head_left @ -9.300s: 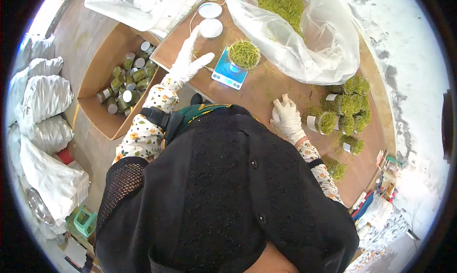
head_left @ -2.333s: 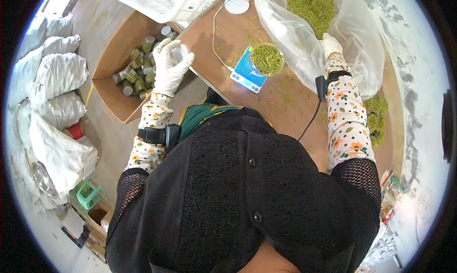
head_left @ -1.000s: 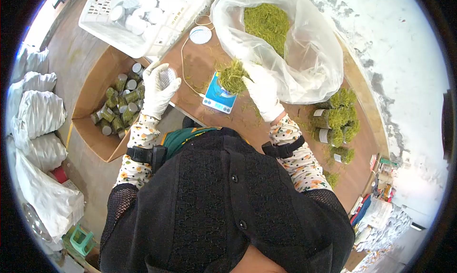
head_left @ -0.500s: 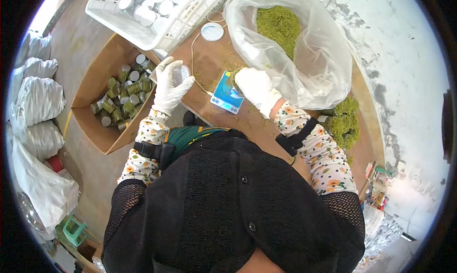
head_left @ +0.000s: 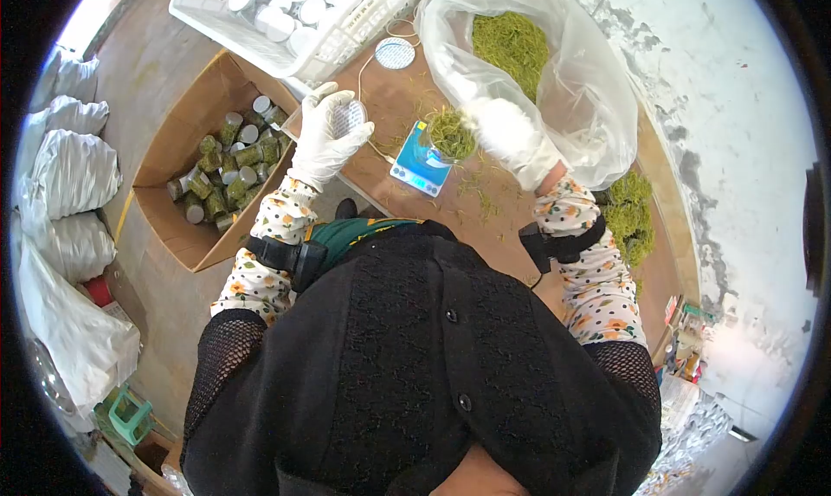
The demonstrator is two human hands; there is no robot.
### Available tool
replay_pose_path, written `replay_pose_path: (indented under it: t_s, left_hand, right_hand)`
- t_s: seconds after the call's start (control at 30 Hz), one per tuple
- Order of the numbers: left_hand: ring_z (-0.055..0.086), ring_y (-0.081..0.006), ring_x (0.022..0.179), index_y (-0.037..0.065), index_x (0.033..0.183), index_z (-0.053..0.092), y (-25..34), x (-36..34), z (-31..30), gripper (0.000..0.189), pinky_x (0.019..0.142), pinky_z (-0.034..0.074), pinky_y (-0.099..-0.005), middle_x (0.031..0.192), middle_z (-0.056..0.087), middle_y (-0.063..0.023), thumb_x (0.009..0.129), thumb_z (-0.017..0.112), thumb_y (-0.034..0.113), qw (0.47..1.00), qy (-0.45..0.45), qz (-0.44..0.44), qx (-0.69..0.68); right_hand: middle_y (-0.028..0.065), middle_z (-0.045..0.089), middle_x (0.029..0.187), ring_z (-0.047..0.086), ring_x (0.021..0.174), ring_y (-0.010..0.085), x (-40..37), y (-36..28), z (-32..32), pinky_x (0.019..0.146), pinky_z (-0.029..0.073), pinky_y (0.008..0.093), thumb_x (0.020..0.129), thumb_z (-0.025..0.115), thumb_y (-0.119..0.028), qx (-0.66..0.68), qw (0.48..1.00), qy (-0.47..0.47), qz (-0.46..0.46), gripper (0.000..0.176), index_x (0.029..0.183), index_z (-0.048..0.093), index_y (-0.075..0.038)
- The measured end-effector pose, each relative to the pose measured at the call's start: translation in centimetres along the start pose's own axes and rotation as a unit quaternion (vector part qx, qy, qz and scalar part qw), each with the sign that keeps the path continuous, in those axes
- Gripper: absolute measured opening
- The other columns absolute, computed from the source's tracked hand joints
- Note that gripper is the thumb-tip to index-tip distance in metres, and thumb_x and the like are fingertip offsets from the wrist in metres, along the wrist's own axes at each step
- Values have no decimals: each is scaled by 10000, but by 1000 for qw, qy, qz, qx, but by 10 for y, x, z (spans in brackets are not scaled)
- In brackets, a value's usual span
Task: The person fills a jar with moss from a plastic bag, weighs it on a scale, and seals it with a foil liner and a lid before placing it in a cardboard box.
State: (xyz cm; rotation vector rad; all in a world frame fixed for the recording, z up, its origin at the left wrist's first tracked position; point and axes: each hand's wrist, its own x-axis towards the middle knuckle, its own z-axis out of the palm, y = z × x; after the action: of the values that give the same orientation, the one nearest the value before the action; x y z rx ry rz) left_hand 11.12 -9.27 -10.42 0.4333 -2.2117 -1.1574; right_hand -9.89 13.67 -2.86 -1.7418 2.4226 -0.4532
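The open jar [head_left: 450, 134], heaped with green strands, stands on a small blue scale [head_left: 421, 165] between the two gloved hands. The right hand [head_left: 511, 135] hovers just beside the jar, blurred, so whether it grips anything cannot be told. The left hand [head_left: 325, 141] is raised, its fingers curled around a round white lid [head_left: 349, 118]. Beyond the right hand lies a clear plastic bag [head_left: 589, 89] of the same strands. Below the left hand sits a cardboard box [head_left: 186, 124] of filled jars.
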Motion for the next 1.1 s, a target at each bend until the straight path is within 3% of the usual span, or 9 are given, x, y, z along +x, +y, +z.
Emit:
replay_pose_path:
  t_s: [0.17, 0.2, 0.3, 0.43, 0.47, 0.57, 0.77, 0.97, 1.1]
  left_hand:
    - [438, -335, 1233, 9, 1218, 585, -1, -4, -1, 608, 1065, 375, -414, 1304, 429, -201, 728, 847, 255, 1000, 12, -1, -6]
    - [441, -331, 1230, 7, 1215, 587, -3, -5, -1, 605, 1063, 378, -411, 1300, 431, -197, 727, 847, 252, 1000, 15, -3, -3]
    - [448, -317, 1223, 6, 1209, 591, -6, -6, -3, 597, 1055, 388, -396, 1303, 425, -189, 726, 848, 245, 1000, 24, -7, 15]
    - [463, -291, 1200, 15, 1208, 594, -12, -13, -3, 580, 1032, 410, -376, 1316, 407, -178, 733, 848, 232, 998, 34, -45, -2]
    - [481, -273, 1176, 22, 1211, 590, -23, -16, -3, 577, 1013, 430, -362, 1315, 403, -171, 736, 849, 222, 999, 33, -27, 31]
    - [485, -265, 1170, 34, 1218, 585, -29, -22, -4, 580, 1004, 438, -356, 1307, 402, -166, 736, 851, 217, 998, 39, -45, 10]
    - [480, -253, 1172, 47, 1215, 586, -32, -24, -6, 575, 997, 444, -355, 1304, 387, -156, 735, 855, 210, 997, 46, -34, 46]
    - [469, -240, 1184, 42, 1218, 585, -28, -23, -2, 579, 1009, 437, -351, 1321, 366, -149, 739, 856, 222, 993, 39, -87, -66]
    - [478, -229, 1169, 41, 1224, 576, -28, -22, -6, 580, 987, 453, -344, 1324, 358, -147, 743, 854, 206, 997, 37, -67, -10]
  right_hand:
    - [74, 672, 824, 597, 664, 157, -8, 1, -48, 648, 489, 287, 960, 579, -131, 112, 991, 77, 7, 158, 1037, 678, -34]
    - [26, 660, 841, 569, 676, 66, -11, 1, -49, 616, 462, 230, 963, 577, -73, 244, 961, 76, 103, 153, 1071, 668, -17]
    - [13, 643, 833, 557, 676, 53, -23, 11, -44, 599, 448, 212, 967, 567, -42, 354, 899, 111, 234, 156, 1089, 651, 5]
    - [17, 638, 821, 553, 665, 60, -67, 41, 2, 597, 433, 192, 972, 571, -104, 442, 865, 38, 234, 149, 1055, 635, 2]
    - [107, 679, 860, 650, 821, 197, -80, 41, 16, 721, 520, 304, 915, 615, -214, 360, 873, -2, 328, 316, 1134, 648, 12]
    - [217, 620, 1160, 638, 1025, 319, -126, 51, 71, 850, 524, 378, 823, 717, -250, 174, 938, -55, 295, 589, 1323, 529, -1]
    - [213, 201, 1544, 536, 1219, 421, -172, 25, 112, 994, 482, 462, 631, 869, -350, 10, 941, -76, 328, 1092, 1483, 266, -30]
    - [204, 201, 1538, 553, 1181, 419, -108, 12, 100, 936, 501, 496, 608, 875, -357, 54, 912, -120, 389, 1051, 1417, 302, -7]
    - [245, 516, 1298, 570, 1113, 425, -90, 52, 129, 945, 476, 462, 687, 818, -292, 40, 964, -33, 260, 770, 1291, 456, 18]
